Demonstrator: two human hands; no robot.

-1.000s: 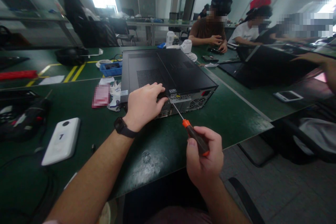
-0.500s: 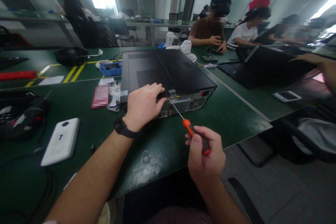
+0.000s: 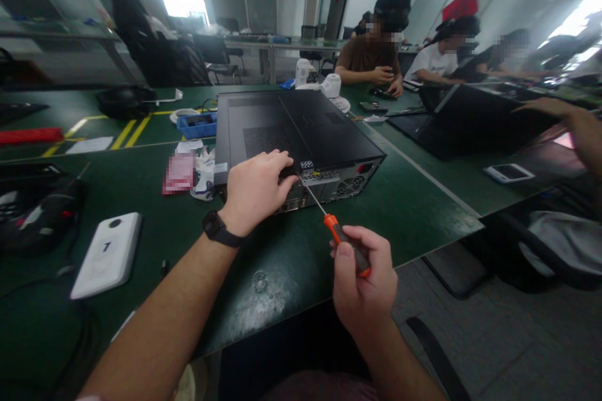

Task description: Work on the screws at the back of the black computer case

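A black computer case point(image 3: 301, 122) lies flat on the green table point(image 3: 414, 207), its rear side with fan grille and ports facing me. My left hand point(image 3: 258, 191), with a black watch on the wrist, rests at the case's near top edge. Its fingers are bent over that edge, and what they hold there, if anything, is hidden. My right hand point(image 3: 367, 276) is closed around the handle of an orange and grey screwdriver point(image 3: 333, 225). The screwdriver's shaft points up and left, its tip at the rear edge beside my left thumb.
On the left are a white device marked 1 point(image 3: 108, 254), a blue tray point(image 3: 197, 125), gloves point(image 3: 204, 172) and a black bag point(image 3: 37, 219). To the right are a phone point(image 3: 510, 173), a black laptop point(image 3: 489, 116) and another person's hand point(image 3: 550, 106). People sit across the table.
The whole view has shifted slightly. My right hand and the screwdriver sit slightly further left in the picture, with the tip still at the case edge. My left hand keeps its place on the case.
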